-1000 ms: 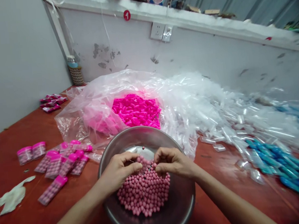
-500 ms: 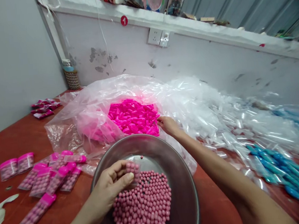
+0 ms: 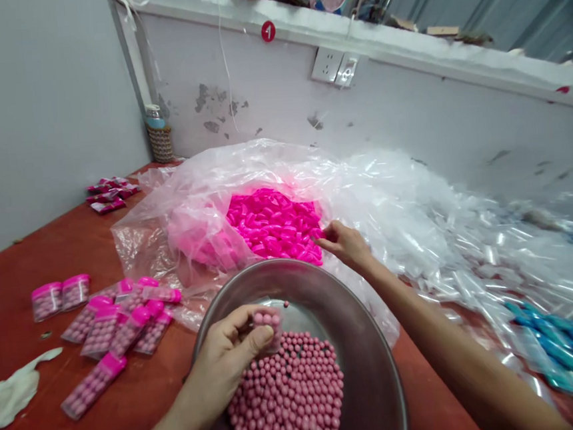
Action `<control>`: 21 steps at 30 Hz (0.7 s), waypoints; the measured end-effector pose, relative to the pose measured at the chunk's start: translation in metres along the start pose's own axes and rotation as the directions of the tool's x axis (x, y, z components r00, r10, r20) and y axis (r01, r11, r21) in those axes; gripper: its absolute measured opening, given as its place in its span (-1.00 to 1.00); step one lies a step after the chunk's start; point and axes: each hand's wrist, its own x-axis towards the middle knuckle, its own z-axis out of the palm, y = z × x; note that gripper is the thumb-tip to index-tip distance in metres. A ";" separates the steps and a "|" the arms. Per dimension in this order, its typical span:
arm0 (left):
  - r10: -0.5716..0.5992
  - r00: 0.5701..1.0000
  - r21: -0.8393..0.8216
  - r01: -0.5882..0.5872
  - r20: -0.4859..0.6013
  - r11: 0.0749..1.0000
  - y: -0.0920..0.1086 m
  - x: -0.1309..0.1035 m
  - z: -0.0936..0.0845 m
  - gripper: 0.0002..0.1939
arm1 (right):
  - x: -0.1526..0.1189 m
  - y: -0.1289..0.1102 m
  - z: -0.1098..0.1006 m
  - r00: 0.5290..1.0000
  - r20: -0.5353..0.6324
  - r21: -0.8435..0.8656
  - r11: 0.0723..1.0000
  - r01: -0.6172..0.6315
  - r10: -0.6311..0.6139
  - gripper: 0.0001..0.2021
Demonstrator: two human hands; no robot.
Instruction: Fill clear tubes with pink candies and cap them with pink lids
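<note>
Two hands [image 3: 230, 347] [image 3: 347, 246], together earlier, now apart; right beside pink caps [image 3: 277, 222].

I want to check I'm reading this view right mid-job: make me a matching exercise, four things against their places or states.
1. Left hand
2. Right hand
3. Loose pink balls
4. Blue pieces

A. lying in the metal bowl
B. at the right edge of the pink caps
C. near the picture's right edge
D. holding a clear case

Pairs: 1-D; 2-B; 3-A; 4-C

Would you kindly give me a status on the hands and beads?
Left hand holds clear case of pink beads over metal bowl. Right hand at edge of pink caps, grip unclear. Plastic bag around caps.
</note>
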 end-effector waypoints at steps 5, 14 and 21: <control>0.017 1.000 -0.036 -0.017 0.006 0.999 0.002 -0.001 0.003 -0.63 | -0.069 -0.071 -0.024 0.979 -0.049 0.376 0.904 0.204 -0.200 -0.83; 0.083 0.995 0.057 -0.086 0.057 0.995 -0.002 -0.004 0.001 -0.71 | -0.124 -0.126 -0.022 0.990 0.055 0.751 0.659 0.047 -0.133 -0.73; 0.233 0.948 0.370 -0.301 0.217 0.879 -0.003 -0.011 0.002 -0.78 | -0.122 -0.106 -0.026 0.891 0.451 0.859 0.295 -0.418 -0.048 -0.69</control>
